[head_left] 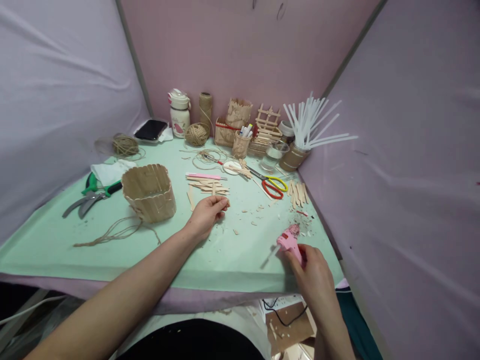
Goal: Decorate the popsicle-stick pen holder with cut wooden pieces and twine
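Note:
My right hand (313, 267) is wrapped round the handle of a pink hot glue gun (289, 239) at the table's right front. A translucent glue stick (270, 256) pokes out of its back end. Near the middle of the table, my left hand (210, 214) is closed in a pinch; whatever lies between the fingertips is too small to make out. Just beyond it is a pile of flat wooden sticks (210, 187), with a pink pen-like tool (204, 176) behind. Left of my left forearm stands a basket-like container (149, 194) built of wooden sticks, with loose twine (120, 232) in front.
Green-handled pruning shears (90, 200) lie at left. Red-and-yellow scissors (272, 186) and more sticks (298, 194) lie at right. Along the back stand a bottle (180, 117), twine balls (197, 135), stick-built holders (238, 114), a cup of water (273, 156) and glue sticks (309, 117). Fabric walls enclose the table.

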Action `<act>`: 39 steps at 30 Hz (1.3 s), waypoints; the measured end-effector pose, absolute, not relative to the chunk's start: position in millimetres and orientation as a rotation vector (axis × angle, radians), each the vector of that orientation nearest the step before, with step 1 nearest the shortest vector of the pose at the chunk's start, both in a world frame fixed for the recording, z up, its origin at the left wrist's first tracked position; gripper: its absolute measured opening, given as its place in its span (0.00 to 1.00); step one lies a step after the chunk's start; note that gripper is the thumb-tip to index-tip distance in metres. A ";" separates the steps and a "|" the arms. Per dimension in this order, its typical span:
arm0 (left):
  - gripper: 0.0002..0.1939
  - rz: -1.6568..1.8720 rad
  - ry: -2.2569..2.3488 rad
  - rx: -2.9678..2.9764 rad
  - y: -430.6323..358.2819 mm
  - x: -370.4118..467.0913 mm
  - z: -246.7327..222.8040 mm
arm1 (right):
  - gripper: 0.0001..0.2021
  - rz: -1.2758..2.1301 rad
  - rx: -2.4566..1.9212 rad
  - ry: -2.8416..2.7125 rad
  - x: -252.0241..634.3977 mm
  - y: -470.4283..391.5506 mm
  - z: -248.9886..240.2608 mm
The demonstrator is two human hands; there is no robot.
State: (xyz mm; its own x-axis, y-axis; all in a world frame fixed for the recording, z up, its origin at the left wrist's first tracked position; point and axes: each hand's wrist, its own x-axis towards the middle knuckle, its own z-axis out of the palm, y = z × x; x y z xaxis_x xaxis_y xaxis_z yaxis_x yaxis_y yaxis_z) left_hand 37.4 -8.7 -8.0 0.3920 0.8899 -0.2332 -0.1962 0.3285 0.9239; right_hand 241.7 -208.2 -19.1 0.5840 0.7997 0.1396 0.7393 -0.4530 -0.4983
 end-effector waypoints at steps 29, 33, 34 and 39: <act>0.17 0.776 0.835 1.041 -13.2 35.1 -10.3 | 0.26 0.700 -1.602 -0.922 156.9 -175.8 -11.8; 0.17 0.765 0.830 1.041 -14.0 34.7 -8.7 | 0.28 0.668 -1.619 -0.923 157.0 -174.7 -12.9; 0.17 0.762 0.829 1.043 -14.1 34.5 -8.7 | 0.28 0.665 -1.618 -0.917 157.1 -174.5 -14.3; 0.18 0.764 0.818 1.068 -13.7 33.8 -10.6 | 0.29 0.667 -1.577 -0.867 157.4 -173.3 -20.5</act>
State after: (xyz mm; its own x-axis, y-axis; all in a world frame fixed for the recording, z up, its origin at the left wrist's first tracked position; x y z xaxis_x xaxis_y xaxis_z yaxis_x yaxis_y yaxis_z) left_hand 33.8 -13.7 -10.6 0.4888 0.8501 -0.1959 -0.1375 0.2968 0.9450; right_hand 157.4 -173.3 -20.5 0.5640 0.8247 0.0416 0.1712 -0.0676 -0.9829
